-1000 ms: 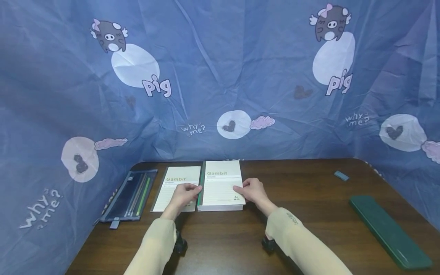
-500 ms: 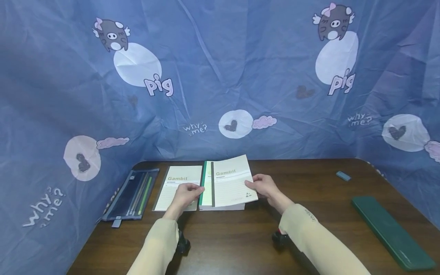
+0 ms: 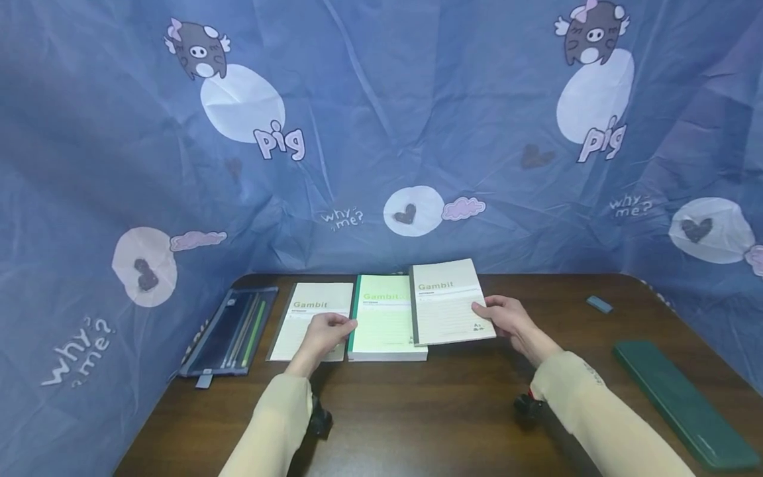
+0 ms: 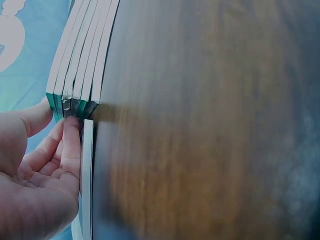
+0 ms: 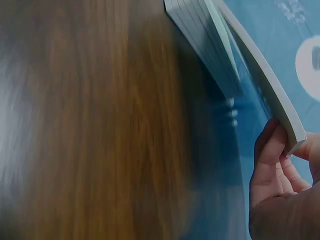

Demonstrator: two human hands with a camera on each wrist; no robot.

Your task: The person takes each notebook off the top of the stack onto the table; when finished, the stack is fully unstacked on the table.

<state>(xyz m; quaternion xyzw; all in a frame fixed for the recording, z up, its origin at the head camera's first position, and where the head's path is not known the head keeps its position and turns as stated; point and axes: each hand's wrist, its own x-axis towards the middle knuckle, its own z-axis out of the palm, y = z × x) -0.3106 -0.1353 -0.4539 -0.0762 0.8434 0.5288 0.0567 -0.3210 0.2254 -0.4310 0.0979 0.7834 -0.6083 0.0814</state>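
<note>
In the head view, my right hand pinches the right edge of a cream notebook with a dark spine. That notebook is raised and tilted, overlapping the right part of a notebook stack. The right wrist view shows the thumb on its cover and the fingers underneath, a gap between it and the stack. My left hand holds the stack at its spine side, thumb at the top notebook's green spine and fingertips against the spines below. Beneath that hand lies another dark-spined notebook, partly covered by it.
To the left lies a blue mesh pencil case with several pencils in it. A dark green long case lies at the right, and a small blue eraser-like block behind it. A blue printed curtain hangs along the table's back edge.
My right hand has lifted the top notebook off the stack and carried it to the right, uncovering a green-spined notebook beneath. My left hand has stayed at the stack's spine.
</note>
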